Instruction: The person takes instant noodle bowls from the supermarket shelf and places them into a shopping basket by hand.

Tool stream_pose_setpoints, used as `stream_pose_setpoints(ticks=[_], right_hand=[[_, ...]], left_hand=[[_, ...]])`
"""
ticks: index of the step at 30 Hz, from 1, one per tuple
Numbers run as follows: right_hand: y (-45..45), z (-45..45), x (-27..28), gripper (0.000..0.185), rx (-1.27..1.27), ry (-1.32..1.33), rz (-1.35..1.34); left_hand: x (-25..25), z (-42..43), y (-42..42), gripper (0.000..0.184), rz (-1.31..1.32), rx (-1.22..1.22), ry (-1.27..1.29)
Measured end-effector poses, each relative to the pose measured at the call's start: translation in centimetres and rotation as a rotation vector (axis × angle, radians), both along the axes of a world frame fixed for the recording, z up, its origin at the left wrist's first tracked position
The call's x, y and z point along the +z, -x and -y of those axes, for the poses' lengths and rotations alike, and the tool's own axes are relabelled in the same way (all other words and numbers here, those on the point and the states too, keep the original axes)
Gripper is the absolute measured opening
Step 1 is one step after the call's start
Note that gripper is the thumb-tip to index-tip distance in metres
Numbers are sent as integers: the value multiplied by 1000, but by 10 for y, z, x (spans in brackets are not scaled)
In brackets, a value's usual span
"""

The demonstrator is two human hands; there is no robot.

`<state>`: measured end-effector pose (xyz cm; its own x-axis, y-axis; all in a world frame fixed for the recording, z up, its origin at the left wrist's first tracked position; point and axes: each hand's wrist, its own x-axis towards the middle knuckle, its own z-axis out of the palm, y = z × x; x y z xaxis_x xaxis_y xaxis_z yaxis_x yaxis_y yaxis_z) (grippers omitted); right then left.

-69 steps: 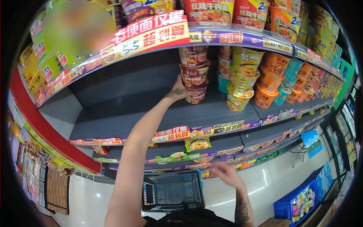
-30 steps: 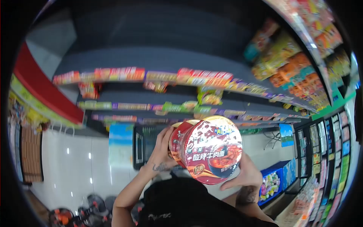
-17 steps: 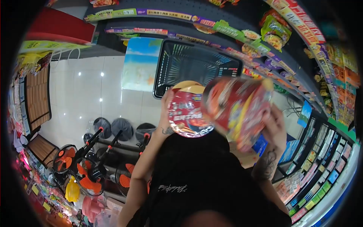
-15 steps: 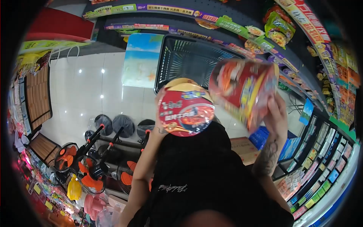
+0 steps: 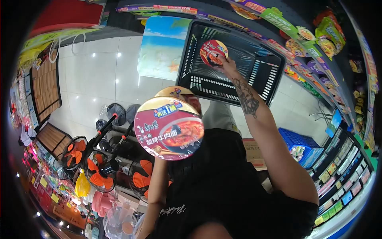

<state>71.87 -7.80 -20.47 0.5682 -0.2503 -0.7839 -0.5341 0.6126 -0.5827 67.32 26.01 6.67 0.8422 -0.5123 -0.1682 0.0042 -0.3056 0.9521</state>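
As right fingers (image 5: 224,61) grip its edge, noodle cup (image 5: 213,51), over basket (image 5: 247,55)

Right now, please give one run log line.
right hand: holds round red noodle cup over black plastic basket | left hand: hidden behind two red noodle cups

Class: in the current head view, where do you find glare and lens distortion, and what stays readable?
Head view: bright spots glint on the floor tiles; the wide lens bows the shelf labels and blackens the corners; the nearest noodle lid stays readable.
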Motion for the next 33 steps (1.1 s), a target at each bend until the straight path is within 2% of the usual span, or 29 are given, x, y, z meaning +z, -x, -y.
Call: stream_pose_setpoints(ticks=[3,9,11,13,15,18,21,22,23,25,26,27,28,31,33], right_hand=[[-18,-13,-22,41,-57,69,-5],[-31,-19,-31,38,-40,16,-65],[-21,-14,-14,39,-135,-115,-163],[2,-3,1,46,-85,-179,5],[20,1,45,55,39,-74,-14],[54,14,149,44,122,-84,240],[94,25,256,48,103,-103,430],[109,31,282,53,168,-83,473],[120,30,300,53,148,-74,480],[139,28,328,57,303,177,551],[144,33,343,64,421,64,358],[149,28,335,61,392,165,316],[154,31,327,58,378,220,326],[172,41,302,48,241,221,379],[179,54,287,47,134,162,265]], left_hand=[[4,7,4,98,-28,15,-46],[-1,18,2,96,-35,-21,-53],[-10,26,-8,96,-41,-64,-23],[-15,29,-11,95,-40,-112,13],[-24,34,-20,94,-29,-163,51],[-31,45,-26,93,-12,-228,94],[-33,42,-32,92,14,-284,109],[-38,54,-37,92,23,-301,109],[-44,70,-44,92,29,-319,108],[-41,92,-46,91,34,-350,103],[-41,109,-47,98,-169,-334,220],[-34,117,-49,105,285,-479,48],[-26,128,-46,108,354,-502,34],[-29,138,-36,114,362,-487,-113],[-32,137,-31,121,242,-331,-133]])
